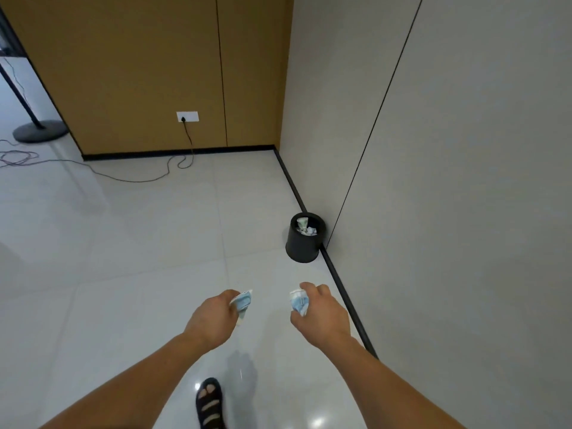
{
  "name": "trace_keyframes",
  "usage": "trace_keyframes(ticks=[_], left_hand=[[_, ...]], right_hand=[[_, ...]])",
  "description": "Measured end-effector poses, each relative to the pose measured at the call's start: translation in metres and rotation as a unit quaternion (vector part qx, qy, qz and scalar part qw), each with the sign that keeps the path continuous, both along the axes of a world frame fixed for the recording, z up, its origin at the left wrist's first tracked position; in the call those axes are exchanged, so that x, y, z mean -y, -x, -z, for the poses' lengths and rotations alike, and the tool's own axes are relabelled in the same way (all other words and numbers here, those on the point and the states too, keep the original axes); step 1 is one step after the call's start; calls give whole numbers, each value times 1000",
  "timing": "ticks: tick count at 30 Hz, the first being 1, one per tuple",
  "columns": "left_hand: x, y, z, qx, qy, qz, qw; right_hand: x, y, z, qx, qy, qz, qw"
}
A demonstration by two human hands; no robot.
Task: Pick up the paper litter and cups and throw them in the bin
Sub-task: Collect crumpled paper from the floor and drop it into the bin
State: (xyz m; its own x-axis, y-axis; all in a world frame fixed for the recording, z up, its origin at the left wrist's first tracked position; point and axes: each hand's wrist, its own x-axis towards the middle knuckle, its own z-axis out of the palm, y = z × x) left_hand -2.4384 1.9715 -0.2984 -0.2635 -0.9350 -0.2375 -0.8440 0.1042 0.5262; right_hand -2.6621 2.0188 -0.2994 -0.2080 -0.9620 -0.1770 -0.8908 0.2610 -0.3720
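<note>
A small black bin [302, 246] stands on the floor against the grey wall's black skirting, with crumpled paper and a cup visible inside. My left hand [213, 317] grips a crushed blue-and-white paper cup [243, 301]. My right hand [322, 311] grips another crumpled blue-and-white piece of litter [299, 302]. Both hands are held out in front of me, some way short of the bin and below it in the view.
The glossy white tile floor [139, 243] stretches ahead. A black cable [148, 180] runs from a wall socket [187, 116] across the floor to the left. A round black stand base [40, 130] sits far left. My sandalled foot [210, 404] shows at the bottom.
</note>
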Motion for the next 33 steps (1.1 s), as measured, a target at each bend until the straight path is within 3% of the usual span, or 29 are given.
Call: trace_keyframes(ticks=[12, 33], left_hand=[[256, 50, -15, 15, -12, 115, 993], [592, 305, 20, 21, -58, 164, 984]], right_hand=[[213, 20, -8, 18, 5, 117, 993], [526, 234, 30, 27, -64, 151, 986]])
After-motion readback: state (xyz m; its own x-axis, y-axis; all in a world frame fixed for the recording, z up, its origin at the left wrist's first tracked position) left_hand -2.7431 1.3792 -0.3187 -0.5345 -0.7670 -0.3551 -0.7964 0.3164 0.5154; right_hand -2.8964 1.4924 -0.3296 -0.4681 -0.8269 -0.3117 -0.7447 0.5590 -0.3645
